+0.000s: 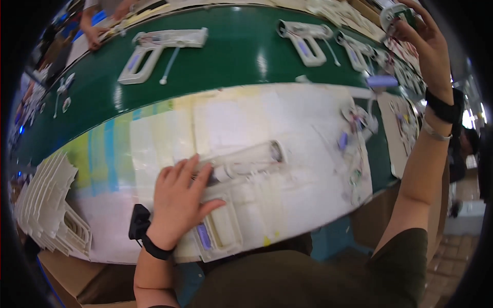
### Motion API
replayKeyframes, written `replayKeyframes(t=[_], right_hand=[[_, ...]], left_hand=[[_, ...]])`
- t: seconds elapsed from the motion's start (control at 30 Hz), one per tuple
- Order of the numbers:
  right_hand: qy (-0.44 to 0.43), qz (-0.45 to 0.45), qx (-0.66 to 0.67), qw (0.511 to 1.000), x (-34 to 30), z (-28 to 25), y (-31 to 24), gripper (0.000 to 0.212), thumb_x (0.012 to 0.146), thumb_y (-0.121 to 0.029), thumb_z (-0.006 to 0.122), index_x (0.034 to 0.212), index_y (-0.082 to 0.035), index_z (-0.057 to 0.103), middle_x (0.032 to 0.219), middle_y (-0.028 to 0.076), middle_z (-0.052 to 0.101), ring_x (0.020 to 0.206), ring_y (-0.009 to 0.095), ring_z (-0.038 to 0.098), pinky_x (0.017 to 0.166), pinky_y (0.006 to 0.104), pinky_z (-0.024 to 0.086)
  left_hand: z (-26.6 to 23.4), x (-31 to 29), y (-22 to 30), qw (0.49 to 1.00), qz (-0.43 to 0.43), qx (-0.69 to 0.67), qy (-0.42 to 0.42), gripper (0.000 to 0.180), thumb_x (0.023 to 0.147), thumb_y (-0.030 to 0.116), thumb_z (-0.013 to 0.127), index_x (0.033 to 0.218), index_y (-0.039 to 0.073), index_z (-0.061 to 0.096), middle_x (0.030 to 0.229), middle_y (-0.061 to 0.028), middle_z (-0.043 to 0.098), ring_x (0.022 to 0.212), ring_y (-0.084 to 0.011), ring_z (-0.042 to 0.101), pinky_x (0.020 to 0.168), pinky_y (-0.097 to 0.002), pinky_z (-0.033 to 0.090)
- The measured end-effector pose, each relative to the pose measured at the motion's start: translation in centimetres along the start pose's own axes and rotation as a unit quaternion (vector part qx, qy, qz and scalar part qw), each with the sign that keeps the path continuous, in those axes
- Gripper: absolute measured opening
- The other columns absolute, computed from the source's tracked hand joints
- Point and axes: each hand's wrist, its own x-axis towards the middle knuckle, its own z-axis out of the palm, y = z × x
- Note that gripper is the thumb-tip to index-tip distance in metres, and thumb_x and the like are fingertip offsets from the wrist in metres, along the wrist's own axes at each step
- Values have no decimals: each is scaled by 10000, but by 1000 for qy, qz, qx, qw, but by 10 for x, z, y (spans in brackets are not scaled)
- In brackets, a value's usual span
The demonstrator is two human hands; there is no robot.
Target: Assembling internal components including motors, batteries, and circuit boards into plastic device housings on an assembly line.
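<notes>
A white gun-shaped plastic housing (pixel 251 160) lies on the paper-covered board in front of me, with a clear-looking barrel and a looped handle pointing toward me. Over its rear end rests my left hand (pixel 177 203), fingers spread and not wrapped round it. A lilac strip (pixel 204 236) shows in the handle. High at the far right, my right hand (pixel 430 49) grips a round white part with a green circuit board (pixel 394 18); the fingers cover some of it. Loose wires and small parts (pixel 359 123) lie on the board's right side.
Nested white housing shells (pixel 51 200) stand at the left edge. Gun-shaped units (pixel 169 38) (pixel 308 41) lie on the green belt (pixel 236 56) beyond the board. A lilac piece (pixel 382 81) is at the right. Another person's hand (pixel 93 37) is at far left; a cardboard box (pixel 77 277) sits below.
</notes>
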Motion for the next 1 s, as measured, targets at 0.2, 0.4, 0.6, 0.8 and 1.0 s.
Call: replayKeyframes(t=[0.2,0.4,0.6,0.8,1.0], right_hand=[[-224,251,100,937,-81,40,48,411,826,-123,662,1212,-61,534,898,28,626,758,96,611,642,223,506],[-126,92,-257,954,-138,76,123,452,770,-146,693,1188,-55,547,1099,108,613,990,221,566,874,314,433],[-171,-90,25,981,-105,180,-48,275,788,-121,674,1049,-62,611,1039,100,629,941,256,606,825,328,473],[-299,-146,-37,942,-125,259,-73,343,737,-56,681,1070,-43,604,1046,126,606,987,311,559,844,369,473],[-166,58,182,967,-139,265,-68,337,754,-51,669,1084,-36,602,1048,129,611,992,290,571,842,352,470]], left_hand=[[4,-8,-5,999,-24,30,27,681,672,434,728,1144,-16,534,1195,-177,546,1051,-329,530,890,-417,397],[5,12,-4,999,17,-8,39,545,728,383,708,1074,-13,567,1207,-192,542,1056,-343,532,902,-413,405],[-5,5,-4,994,-47,-92,-23,432,774,245,687,1095,-25,579,1277,-187,504,1129,-359,488,965,-398,392],[-5,16,-8,996,-18,-80,-42,293,739,186,696,934,-19,619,1215,-202,532,1025,-365,549,884,-400,445],[-15,17,-16,966,-71,-237,-72,197,730,148,700,827,-6,623,1267,-212,508,1003,-356,568,859,-374,467]])
